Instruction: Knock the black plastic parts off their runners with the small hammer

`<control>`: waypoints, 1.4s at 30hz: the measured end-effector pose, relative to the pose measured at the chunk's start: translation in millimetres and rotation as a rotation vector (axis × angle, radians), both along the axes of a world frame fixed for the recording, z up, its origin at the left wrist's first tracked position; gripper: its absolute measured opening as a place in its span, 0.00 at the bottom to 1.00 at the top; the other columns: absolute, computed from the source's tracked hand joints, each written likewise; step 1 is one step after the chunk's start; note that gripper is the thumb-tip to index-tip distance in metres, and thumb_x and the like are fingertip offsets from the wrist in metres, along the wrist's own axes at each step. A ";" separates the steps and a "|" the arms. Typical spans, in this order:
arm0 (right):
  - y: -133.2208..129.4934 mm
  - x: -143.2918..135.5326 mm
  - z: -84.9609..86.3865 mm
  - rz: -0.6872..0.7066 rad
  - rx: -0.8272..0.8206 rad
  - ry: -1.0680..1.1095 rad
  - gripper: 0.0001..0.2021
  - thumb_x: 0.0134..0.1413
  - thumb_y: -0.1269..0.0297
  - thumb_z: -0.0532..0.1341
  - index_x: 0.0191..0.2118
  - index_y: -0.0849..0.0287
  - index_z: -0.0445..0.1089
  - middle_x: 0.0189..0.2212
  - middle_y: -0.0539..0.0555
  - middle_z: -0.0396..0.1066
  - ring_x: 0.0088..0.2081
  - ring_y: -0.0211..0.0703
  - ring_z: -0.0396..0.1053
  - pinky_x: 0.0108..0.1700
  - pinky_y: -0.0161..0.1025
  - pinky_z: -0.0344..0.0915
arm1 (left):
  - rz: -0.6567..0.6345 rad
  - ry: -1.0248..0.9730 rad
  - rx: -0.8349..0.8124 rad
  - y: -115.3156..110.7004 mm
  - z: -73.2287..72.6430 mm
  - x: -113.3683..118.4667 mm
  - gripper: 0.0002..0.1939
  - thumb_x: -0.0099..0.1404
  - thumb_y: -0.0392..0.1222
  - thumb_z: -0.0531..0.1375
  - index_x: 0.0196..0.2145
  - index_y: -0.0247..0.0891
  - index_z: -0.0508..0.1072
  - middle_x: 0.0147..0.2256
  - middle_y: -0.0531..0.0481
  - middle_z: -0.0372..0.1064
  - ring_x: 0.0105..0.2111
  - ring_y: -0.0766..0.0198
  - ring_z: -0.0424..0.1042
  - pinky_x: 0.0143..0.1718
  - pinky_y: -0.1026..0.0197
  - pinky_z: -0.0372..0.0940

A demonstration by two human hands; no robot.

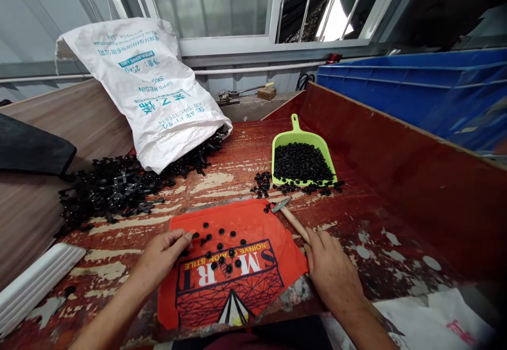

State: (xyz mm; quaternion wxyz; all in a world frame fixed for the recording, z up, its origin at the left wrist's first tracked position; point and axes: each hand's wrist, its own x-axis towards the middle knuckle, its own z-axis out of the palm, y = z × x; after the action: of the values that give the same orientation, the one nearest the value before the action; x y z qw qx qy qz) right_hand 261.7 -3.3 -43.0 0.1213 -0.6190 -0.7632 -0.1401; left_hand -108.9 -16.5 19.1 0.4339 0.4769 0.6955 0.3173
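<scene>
My left hand point(164, 252) is at the left edge of a red printed cloth point(245, 213), thumb and forefinger pinched on a small round black plastic piece point(195, 235). Several more black pieces point(221, 232) lie scattered on the cloth. My right hand point(335, 268) is closed around the wooden handle of a small hammer point(297, 225), beside the cloth's right edge. The hammer's metal head point(281, 205) lies over the cloth's upper right corner, close to a few black pieces. Whether the head touches the cloth I cannot tell.
A light green dustpan point(295, 123) full of small black pieces stands beyond the cloth. A white sack point(154, 91) spills black plastic parts point(114, 183) at the left. A red-brown board point(376, 139) and blue crate point(428, 91) bound the right. A white ridged piece point(43, 284) lies left.
</scene>
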 end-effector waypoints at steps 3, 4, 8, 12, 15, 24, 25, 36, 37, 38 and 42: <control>1.1 -0.1 5.5 -0.043 -0.093 0.032 0.06 0.61 0.71 0.56 0.43 0.58 0.67 0.36 0.56 0.67 0.39 0.49 0.66 0.35 0.41 0.63 | -0.029 0.043 0.008 3.3 -7.5 -3.2 0.22 0.55 0.61 0.62 0.20 0.38 0.72 0.19 0.53 0.66 0.22 0.63 0.62 0.25 0.64 0.55; 1.7 1.0 8.1 -0.054 -0.142 0.034 0.04 0.61 0.71 0.57 0.40 0.57 0.67 0.35 0.55 0.66 0.39 0.49 0.67 0.35 0.40 0.62 | -0.035 0.047 0.007 3.5 -8.5 -3.9 0.22 0.55 0.60 0.62 0.19 0.38 0.71 0.19 0.53 0.66 0.22 0.63 0.63 0.25 0.64 0.55; 5.0 2.2 26.9 -0.009 -0.218 0.065 0.04 0.62 0.67 0.60 0.43 0.57 0.68 0.36 0.55 0.67 0.39 0.49 0.67 0.36 0.41 0.62 | -0.030 0.078 0.026 -0.5 -11.3 -8.7 0.21 0.55 0.59 0.63 0.20 0.38 0.73 0.20 0.53 0.68 0.23 0.62 0.65 0.26 0.64 0.57; 10.2 -31.7 58.3 0.302 -0.190 0.331 0.07 0.66 0.70 0.56 0.43 0.57 0.71 0.37 0.54 0.70 0.41 0.47 0.66 0.44 0.41 0.60 | 0.037 0.035 0.034 -9.2 -16.6 -13.1 0.20 0.56 0.60 0.63 0.25 0.38 0.76 0.22 0.53 0.70 0.24 0.62 0.66 0.27 0.64 0.59; 17.3 -88.6 78.2 0.555 -0.230 0.349 0.08 0.65 0.72 0.58 0.41 0.55 0.74 0.34 0.53 0.71 0.39 0.46 0.63 0.43 0.42 0.57 | 0.092 -0.059 0.016 -17.0 -19.8 -10.5 0.21 0.55 0.61 0.64 0.29 0.38 0.77 0.25 0.53 0.71 0.26 0.62 0.66 0.27 0.65 0.59; 53.0 -213.0 68.0 1.043 -0.277 -0.097 0.08 0.61 0.70 0.63 0.30 0.62 0.74 0.30 0.56 0.75 0.40 0.49 0.63 0.44 0.46 0.53 | 0.266 -0.286 0.008 -49.6 -14.3 -7.1 0.22 0.52 0.61 0.67 0.29 0.38 0.74 0.25 0.55 0.64 0.26 0.66 0.60 0.27 0.67 0.58; 55.1 -214.5 67.3 1.042 -0.287 -0.103 0.08 0.61 0.71 0.63 0.29 0.63 0.74 0.30 0.56 0.75 0.40 0.50 0.63 0.45 0.46 0.53 | 0.263 -0.293 0.004 -51.8 -14.0 -9.1 0.22 0.53 0.61 0.67 0.29 0.38 0.74 0.25 0.55 0.64 0.26 0.66 0.60 0.27 0.67 0.58; 48.2 -216.6 70.2 0.930 -0.391 -0.072 0.08 0.62 0.74 0.59 0.32 0.61 0.73 0.30 0.55 0.75 0.38 0.48 0.64 0.42 0.45 0.52 | 0.144 -0.230 0.045 -45.3 -20.6 -19.6 0.19 0.59 0.58 0.63 0.28 0.38 0.72 0.25 0.55 0.61 0.27 0.65 0.59 0.29 0.66 0.57; 48.7 -216.8 69.9 0.932 -0.386 -0.069 0.08 0.61 0.74 0.59 0.31 0.61 0.73 0.29 0.55 0.75 0.39 0.49 0.64 0.43 0.46 0.51 | 0.147 -0.229 0.051 -45.5 -21.5 -19.3 0.19 0.59 0.58 0.63 0.28 0.38 0.72 0.25 0.55 0.61 0.27 0.65 0.59 0.29 0.66 0.57; 49.2 -216.8 69.9 0.934 -0.381 -0.063 0.08 0.61 0.74 0.59 0.31 0.62 0.73 0.29 0.55 0.75 0.39 0.49 0.64 0.44 0.46 0.51 | 0.150 -0.226 0.055 -45.9 -22.4 -19.1 0.19 0.60 0.58 0.62 0.28 0.38 0.72 0.25 0.55 0.62 0.27 0.65 0.59 0.29 0.66 0.57; 48.4 -217.3 69.6 0.909 -0.367 0.005 0.07 0.62 0.69 0.58 0.35 0.60 0.74 0.33 0.56 0.75 0.41 0.49 0.62 0.44 0.47 0.51 | 0.141 -0.181 0.064 -45.7 -25.9 -19.1 0.18 0.60 0.58 0.61 0.28 0.39 0.72 0.25 0.54 0.63 0.27 0.64 0.61 0.29 0.66 0.58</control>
State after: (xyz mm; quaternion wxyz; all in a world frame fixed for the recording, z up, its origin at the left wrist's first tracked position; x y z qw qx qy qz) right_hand 44.4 45.0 26.6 0.0610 -0.2347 -0.9680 0.0653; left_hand -128.0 -62.3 -6.8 0.4561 0.4097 0.6747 0.4109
